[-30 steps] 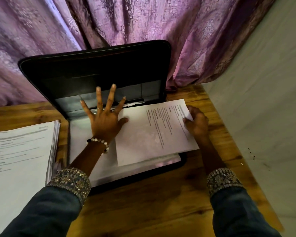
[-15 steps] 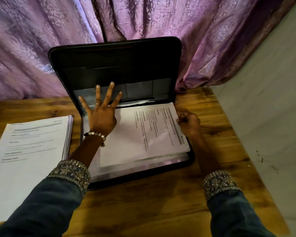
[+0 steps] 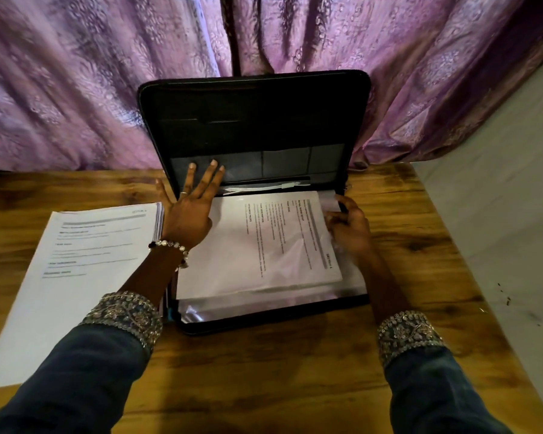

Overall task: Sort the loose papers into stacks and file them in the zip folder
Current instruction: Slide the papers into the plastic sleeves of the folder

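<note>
A black zip folder (image 3: 254, 114) stands open on the wooden table, its lid leaning back against the curtain. A printed stack of papers (image 3: 264, 245) lies sideways in the folder's lower half, over clear plastic sleeves (image 3: 264, 308). My left hand (image 3: 190, 211) lies flat with spread fingers on the left edge of that stack and the folder's spine. My right hand (image 3: 348, 227) has curled fingers at the stack's right edge and pinches the paper there. A second thick stack of papers (image 3: 85, 261) lies on the table to the folder's left.
The wooden table (image 3: 279, 371) ends at its right edge near a grey floor (image 3: 499, 214). A purple curtain (image 3: 76, 89) hangs right behind the folder. Bare wood lies in front of the folder, between my sleeves.
The papers in my right hand have slid left and squared up inside the folder. My left hand stayed flat on them. The camera view has shifted, so the folder sits further right.
</note>
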